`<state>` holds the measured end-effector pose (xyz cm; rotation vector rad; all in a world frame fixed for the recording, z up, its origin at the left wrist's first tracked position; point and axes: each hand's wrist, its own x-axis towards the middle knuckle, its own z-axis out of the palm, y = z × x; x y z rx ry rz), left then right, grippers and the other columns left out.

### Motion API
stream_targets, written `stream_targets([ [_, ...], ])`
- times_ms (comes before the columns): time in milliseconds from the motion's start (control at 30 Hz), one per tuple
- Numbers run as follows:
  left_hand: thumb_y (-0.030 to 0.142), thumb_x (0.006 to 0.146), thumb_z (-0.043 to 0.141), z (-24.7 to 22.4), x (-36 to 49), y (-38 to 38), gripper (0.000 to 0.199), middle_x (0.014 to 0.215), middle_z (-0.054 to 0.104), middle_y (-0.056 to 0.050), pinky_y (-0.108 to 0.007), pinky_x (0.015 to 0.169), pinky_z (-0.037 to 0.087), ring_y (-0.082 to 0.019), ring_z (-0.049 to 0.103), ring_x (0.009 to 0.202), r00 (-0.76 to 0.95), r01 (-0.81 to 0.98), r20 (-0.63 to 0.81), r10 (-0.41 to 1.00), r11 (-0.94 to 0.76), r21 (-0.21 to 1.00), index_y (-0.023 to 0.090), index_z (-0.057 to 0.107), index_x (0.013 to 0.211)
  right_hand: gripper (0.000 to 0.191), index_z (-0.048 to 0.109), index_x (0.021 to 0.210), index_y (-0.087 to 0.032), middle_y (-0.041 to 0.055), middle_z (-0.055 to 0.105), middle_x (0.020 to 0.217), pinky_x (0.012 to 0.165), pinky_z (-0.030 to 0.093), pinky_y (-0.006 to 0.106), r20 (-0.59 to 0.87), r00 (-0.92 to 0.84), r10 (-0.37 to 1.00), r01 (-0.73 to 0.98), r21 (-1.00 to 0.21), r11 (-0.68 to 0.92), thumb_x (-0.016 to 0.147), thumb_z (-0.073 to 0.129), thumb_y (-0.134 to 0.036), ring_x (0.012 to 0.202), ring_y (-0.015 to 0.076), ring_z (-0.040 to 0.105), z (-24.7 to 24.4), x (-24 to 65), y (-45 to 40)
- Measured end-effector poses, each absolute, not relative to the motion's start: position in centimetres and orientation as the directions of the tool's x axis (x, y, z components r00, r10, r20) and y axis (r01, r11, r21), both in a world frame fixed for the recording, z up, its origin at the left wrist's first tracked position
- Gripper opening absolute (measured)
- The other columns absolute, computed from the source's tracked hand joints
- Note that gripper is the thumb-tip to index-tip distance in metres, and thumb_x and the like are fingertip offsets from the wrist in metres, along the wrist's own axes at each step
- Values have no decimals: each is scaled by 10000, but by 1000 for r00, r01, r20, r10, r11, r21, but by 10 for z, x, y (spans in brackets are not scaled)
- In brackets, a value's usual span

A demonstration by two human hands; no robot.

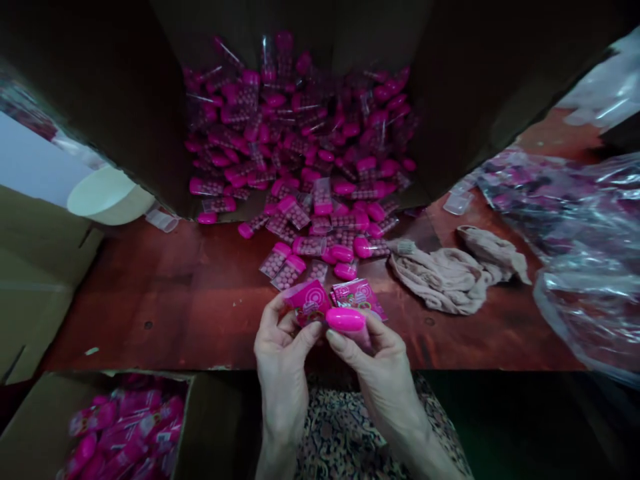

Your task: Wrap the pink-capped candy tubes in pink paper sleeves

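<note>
Two bare hands meet in front of a large open cardboard box (475,93): the left hand (286,350) pinches a pink printed sleeve (309,301), the right hand (383,360) pinches a pink-capped container (346,320). A stack of printed sleeves (361,293) lies beyond the right hand, partly hidden. Clear containers of pink balls (295,213) fill the box and spill from its mouth over the red-brown surface (165,293), crowding the space between box and hands. Right of the box lie a crumpled beige cloth (445,277) and a bulging plastic bag (590,293); left of it, a pale bowl (107,200); below left, a carton (45,413) of pink packs (130,427).
</note>
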<state>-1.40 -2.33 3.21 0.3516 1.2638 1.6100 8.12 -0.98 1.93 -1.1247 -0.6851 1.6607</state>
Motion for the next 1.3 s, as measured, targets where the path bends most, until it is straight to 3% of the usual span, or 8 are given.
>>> stream_targets([
  [167, 165, 762, 660, 34, -15, -34, 493, 966, 681, -8, -216, 713, 505, -103, 634, 761, -528, -228, -154, 835, 35, 973, 273, 496, 1215, 222, 712, 826, -209, -28, 653, 647, 553, 476, 227, -303, 33, 952, -225, -931, -288, 623, 792, -247, 575, 118, 555, 23, 88, -7],
  [300, 177, 694, 714, 36, -31, -32, 170, 896, 658, -12, -207, 709, 483, -126, 603, 788, -517, 84, 24, 856, 23, 996, 202, 689, 860, 206, 713, 805, -194, -18, 646, 661, 549, 470, 233, -280, -27, 960, -166, -945, -281, 620, 782, -252, 572, 121, 545, 25, 92, -7],
  [533, 209, 678, 723, 26, -45, -28, 132, 635, 615, -1, -203, 596, 430, -111, 536, 619, -342, -104, -138, 930, 108, 989, 146, 665, 576, 182, 696, 830, -183, -32, 584, 641, 543, 435, 215, -189, -123, 974, -144, -968, -206, 711, 723, -317, 559, 96, 492, 25, 104, 5],
  [667, 226, 641, 755, 14, -47, -31, 102, 624, 632, 12, -175, 562, 426, -84, 524, 578, -454, -282, -248, 856, 126, 951, 146, 694, 628, 259, 632, 825, -171, -23, 541, 645, 503, 393, 221, 24, 5, 1000, 282, -959, 21, 815, 592, -426, 553, 106, 469, 15, 134, 34],
  [933, 223, 535, 816, 13, -42, -28, 190, 625, 691, -13, -176, 543, 468, -86, 580, 545, -492, -501, -428, 758, 155, 852, 127, 715, 663, 274, 639, 893, -144, 47, 603, 701, 636, 423, 341, 144, 17, 989, 608, -787, 104, 792, 618, -397, 634, 196, 538, -10, 149, 64],
  [1133, 226, 553, 815, 13, -34, -26, 185, 627, 700, -1, -155, 569, 482, -69, 592, 556, -498, -542, -431, 752, 118, 832, 136, 715, 681, 431, 554, 1179, -109, 187, 557, 1157, 908, 372, 503, 347, 36, 937, 757, -622, 201, 839, 562, -373, 1073, 326, 484, -10, 140, 53],
  [1200, 234, 571, 808, 13, -30, -25, 171, 625, 700, 6, -149, 558, 480, -64, 589, 547, -523, -541, -424, 739, 97, 836, 147, 714, 685, 344, 578, 1149, -141, 159, 566, 1147, 926, 374, 502, 457, 47, 888, 776, -577, 256, 859, 547, -323, 1092, 305, 474, -5, 134, 41],
  [1300, 232, 608, 789, 15, -21, -24, 146, 657, 708, 9, -150, 580, 489, -67, 601, 577, -549, -517, -405, 731, 84, 852, 159, 718, 713, 115, 650, 901, -195, 62, 633, 872, 774, 474, 378, 388, -16, 922, 577, -749, 325, 869, 548, -238, 862, 212, 567, 7, 121, 17],
])
